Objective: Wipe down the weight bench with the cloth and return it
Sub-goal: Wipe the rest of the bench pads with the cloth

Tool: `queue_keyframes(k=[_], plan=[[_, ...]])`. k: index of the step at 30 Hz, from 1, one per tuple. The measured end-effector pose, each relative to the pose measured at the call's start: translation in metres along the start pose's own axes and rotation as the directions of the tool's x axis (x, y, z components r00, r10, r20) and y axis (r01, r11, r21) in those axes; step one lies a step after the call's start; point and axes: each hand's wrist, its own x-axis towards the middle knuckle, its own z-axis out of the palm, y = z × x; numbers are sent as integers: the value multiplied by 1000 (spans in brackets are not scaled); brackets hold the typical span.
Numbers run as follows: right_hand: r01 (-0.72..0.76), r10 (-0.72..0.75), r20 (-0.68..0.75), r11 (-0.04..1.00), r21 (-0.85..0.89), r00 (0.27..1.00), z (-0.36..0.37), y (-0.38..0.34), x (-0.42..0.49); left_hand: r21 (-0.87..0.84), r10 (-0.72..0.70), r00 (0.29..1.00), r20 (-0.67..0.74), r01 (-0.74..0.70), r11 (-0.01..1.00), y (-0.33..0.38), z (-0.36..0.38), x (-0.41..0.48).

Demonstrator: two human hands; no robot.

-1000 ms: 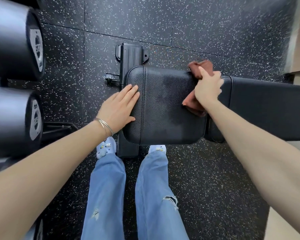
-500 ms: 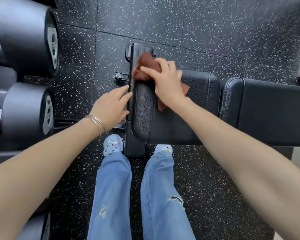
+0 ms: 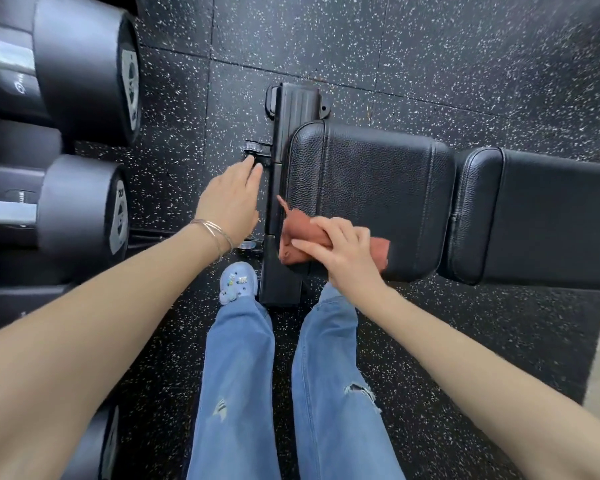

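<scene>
**Wipe in progress: near-left corner of seat pad**

My jeans [image 3: 236, 375] and one shoe [image 3: 238, 282] stand hard against the bench frame [image 3: 280, 285], so I can lean over the pads. My right hand [image 3: 343, 251] curls its fingers round the bunched rust-brown cloth [image 3: 300, 228] and presses it onto the seat pad [image 3: 371, 174] at the near-left corner. I judge it is bunched to bear down along the edge seam. My left hand [image 3: 229, 199] is off the pad, fingers straight and together, tips by the adjustment knob [image 3: 252, 147]; I cannot tell if they touch. It is probably held clear of the wiping path. The back pad [image 3: 551, 216] has no cloth on it. Dumbbells [image 3: 84, 64] are racked far left. Cloth return pending.
</scene>
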Motion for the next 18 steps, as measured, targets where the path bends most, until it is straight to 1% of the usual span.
queue_keyframes(k=[2,4,6,9,12,15,17,18], plan=[[-84,84,-20,996,10,996,-9,1,24,-169,-8,1000,-28,3,986,3,0,6],[-168,169,-27,985,24,985,-11,-5,37,-347,-46,997,-62,22,938,5,0,18],[-159,160,-40,987,10,986,-6,-15,29,-439,-46,997,-69,11,898,7,-5,32],[-67,67,-38,998,-6,997,4,-24,-3,-495,-2,1000,-31,-14,869,8,-13,55],[-27,26,-8,999,-29,1000,10,-28,-22,-466,13,1000,13,-6,885,7,-14,73],[5,-7,-24,998,-59,1000,7,-26,-16,-470,-56,998,24,60,881,13,-11,85],[52,-56,-38,993,-109,998,4,-22,-6,-531,-94,995,31,96,842,23,-9,90],[51,-56,-40,992,-118,998,3,-20,2,-564,-109,994,31,107,819,27,-8,93]])
